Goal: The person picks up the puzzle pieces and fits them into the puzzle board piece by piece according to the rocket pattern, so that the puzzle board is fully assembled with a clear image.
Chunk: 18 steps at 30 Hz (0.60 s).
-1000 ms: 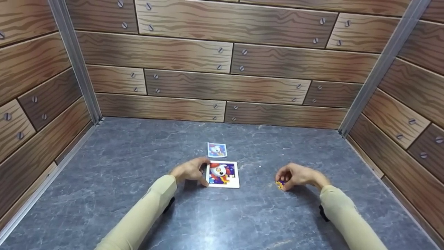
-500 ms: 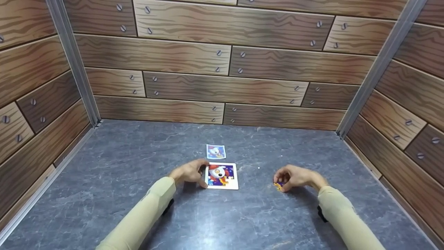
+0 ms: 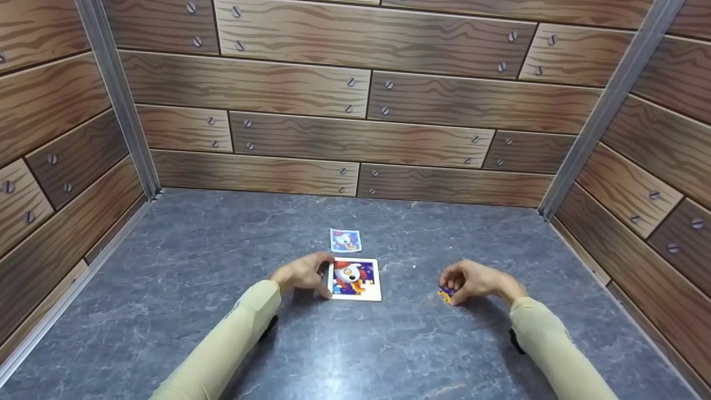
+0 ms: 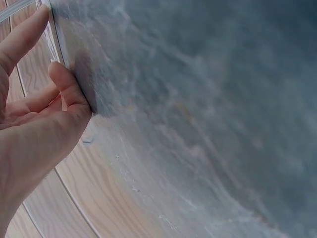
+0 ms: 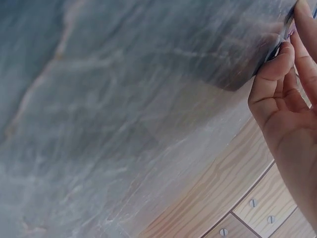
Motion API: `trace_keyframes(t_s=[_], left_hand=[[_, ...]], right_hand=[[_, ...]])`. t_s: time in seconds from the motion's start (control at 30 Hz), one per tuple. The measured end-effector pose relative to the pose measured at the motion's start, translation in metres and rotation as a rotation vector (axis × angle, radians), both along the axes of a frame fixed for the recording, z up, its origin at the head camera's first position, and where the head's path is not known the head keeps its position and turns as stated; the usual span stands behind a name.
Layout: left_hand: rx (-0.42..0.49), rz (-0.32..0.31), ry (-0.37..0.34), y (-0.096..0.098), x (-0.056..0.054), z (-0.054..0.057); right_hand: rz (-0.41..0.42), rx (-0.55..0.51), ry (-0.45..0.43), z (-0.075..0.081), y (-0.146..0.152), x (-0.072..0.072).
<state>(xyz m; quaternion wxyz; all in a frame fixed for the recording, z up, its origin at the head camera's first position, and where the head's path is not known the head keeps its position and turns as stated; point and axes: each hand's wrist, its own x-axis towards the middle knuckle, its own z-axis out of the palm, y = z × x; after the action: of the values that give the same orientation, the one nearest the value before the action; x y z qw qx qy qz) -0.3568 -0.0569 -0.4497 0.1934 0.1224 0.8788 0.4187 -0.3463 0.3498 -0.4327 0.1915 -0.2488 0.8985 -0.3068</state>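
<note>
In the head view a small jigsaw puzzle [image 3: 354,279] in a white frame lies on the table; it pictures a white rocket on purple, and bare white shows at its lower right. My left hand [image 3: 301,274] holds the frame by its left side, index finger at the far corner and thumb at the near one. Further right, my right hand [image 3: 474,282] pinches purple-and-yellow puzzle pieces [image 3: 445,294] close over the table, partly hidden by the fingers. Both wrist views show thumb and fingers at a thin edge seen side-on.
A picture card [image 3: 345,240] with the same rocket lies just beyond the frame. A tiny white speck [image 3: 414,266] sits between the hands. The grey marbled table [image 3: 355,344] is walled by wood-print panels [image 3: 300,133] with metal corner posts.
Both hands stay nearly in place. The right fingers shift slightly over the puzzle pieces, and the head view tilts a little.
</note>
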Motion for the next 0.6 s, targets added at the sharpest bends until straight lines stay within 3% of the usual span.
trace_keyframes(t_s=[0.3,0.5,0.6], left_hand=[[-0.013,-0.050,0.054,-0.0003,0.0010,0.0001],[0.011,-0.013,0.009,0.0017,0.0012,-0.0004],[0.001,-0.005,0.008,0.0008,0.0008,0.0002]], right_hand=[[-0.022,0.009,-0.027,0.0001,-0.0006,-0.0008],[0.011,-0.049,-0.023,-0.0014,0.0012,-0.0015],[-0.013,-0.056,-0.014,0.0001,0.0004,-0.0024]])
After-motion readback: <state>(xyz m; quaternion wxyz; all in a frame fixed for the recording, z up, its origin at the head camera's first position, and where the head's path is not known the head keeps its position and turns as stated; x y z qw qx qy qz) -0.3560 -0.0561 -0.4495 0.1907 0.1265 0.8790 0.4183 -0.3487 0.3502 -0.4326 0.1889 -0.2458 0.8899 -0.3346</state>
